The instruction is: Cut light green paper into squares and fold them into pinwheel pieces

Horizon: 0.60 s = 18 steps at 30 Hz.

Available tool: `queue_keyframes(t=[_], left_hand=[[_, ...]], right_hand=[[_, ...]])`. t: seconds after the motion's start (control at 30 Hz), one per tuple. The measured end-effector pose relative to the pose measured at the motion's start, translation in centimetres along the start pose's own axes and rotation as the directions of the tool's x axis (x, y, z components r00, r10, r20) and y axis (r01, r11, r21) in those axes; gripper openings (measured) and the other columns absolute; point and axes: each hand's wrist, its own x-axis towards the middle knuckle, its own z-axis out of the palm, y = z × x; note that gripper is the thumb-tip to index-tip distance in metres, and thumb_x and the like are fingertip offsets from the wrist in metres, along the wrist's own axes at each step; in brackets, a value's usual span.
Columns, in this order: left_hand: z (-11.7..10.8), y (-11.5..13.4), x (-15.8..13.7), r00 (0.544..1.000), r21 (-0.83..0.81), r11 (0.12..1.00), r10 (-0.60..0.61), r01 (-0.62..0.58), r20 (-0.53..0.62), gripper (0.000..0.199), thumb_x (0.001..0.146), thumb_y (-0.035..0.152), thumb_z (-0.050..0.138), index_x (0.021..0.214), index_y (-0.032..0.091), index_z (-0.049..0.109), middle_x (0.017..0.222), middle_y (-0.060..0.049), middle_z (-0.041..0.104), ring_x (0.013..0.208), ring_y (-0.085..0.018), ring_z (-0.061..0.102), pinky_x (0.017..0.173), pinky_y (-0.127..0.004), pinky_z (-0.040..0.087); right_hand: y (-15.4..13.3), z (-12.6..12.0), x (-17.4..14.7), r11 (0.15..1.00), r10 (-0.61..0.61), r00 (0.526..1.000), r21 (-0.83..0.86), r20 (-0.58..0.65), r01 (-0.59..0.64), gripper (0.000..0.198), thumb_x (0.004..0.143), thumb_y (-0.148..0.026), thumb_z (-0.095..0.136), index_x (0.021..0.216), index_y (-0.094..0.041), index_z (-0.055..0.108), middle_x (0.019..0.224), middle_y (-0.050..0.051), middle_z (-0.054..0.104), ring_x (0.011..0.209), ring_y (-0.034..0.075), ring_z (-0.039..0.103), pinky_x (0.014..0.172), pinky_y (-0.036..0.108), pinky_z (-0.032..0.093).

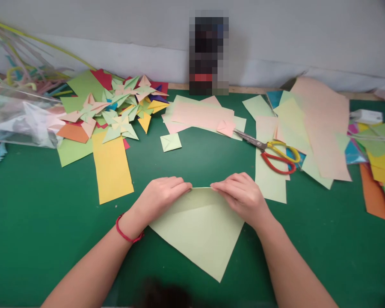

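Note:
A pale green sheet of paper [202, 231] lies in front of me on the green table, one pointed corner toward me. Its far edge is folded over in a straight crease. My left hand [163, 192] is closed on the left part of that crease, a red cord bracelet on its wrist. At the right part, my right hand [239, 194] pinches the same edge with fingertips pressed together. Between the two hands a short stretch of the crease shows. Just beyond them sits a small folded green paper square [171, 142].
Scissors [266, 149] with red and yellow handles lie at the right, their tips by a small pink folded square [225, 128]. Folded paper stars [120, 124] pile up at the back left, near a yellow sheet [113, 171]. Pink sheets [322, 128] are stacked at the right.

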Motion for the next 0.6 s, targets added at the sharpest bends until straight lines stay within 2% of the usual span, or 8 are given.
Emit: queue_keyframes(t=[0.23, 0.47, 0.6], left_hand=[[0.09, 0.39, 0.14, 0.999, 0.045, 0.998, 0.049, -0.049, -0.001, 0.021, 0.089, 0.010, 0.038, 0.101, 0.016, 0.055, 0.076, -0.001, 0.059, 0.064, -0.011, 0.052, 0.055, -0.024, 0.039], [0.23, 0.53, 0.24, 0.999, 0.027, 0.999, 0.044, -0.044, -0.019, 0.020, 0.090, 0.013, 0.038, 0.099, 0.016, 0.056, 0.081, -0.003, 0.064, 0.070, -0.013, 0.058, 0.060, -0.024, 0.044], [0.22, 0.41, -0.02, 0.997, 0.015, 0.999, 0.043, -0.042, -0.061, 0.020, 0.088, 0.011, 0.041, 0.101, 0.016, 0.055, 0.084, -0.003, 0.067, 0.072, -0.013, 0.061, 0.063, -0.025, 0.047]], right_hand=[[-0.43, 0.43, -0.22, 0.994, -0.032, 0.999, -0.102, 0.020, 0.034, 0.021, 0.081, -0.011, 0.059, 0.099, -0.021, 0.063, 0.085, -0.002, 0.071, 0.076, 0.014, 0.055, 0.075, 0.033, 0.034], [-0.41, 0.53, -0.05, 1.000, 0.023, 1.000, -0.013, 0.010, -0.023, 0.013, 0.084, -0.015, 0.056, 0.092, -0.019, 0.065, 0.068, -0.001, 0.068, 0.064, 0.012, 0.056, 0.067, 0.031, 0.035], [-0.33, 0.32, 0.09, 0.998, 0.059, 0.998, 0.011, 0.010, -0.059, 0.016, 0.085, -0.014, 0.054, 0.094, -0.019, 0.065, 0.065, -0.001, 0.066, 0.062, 0.012, 0.055, 0.065, 0.031, 0.035]])
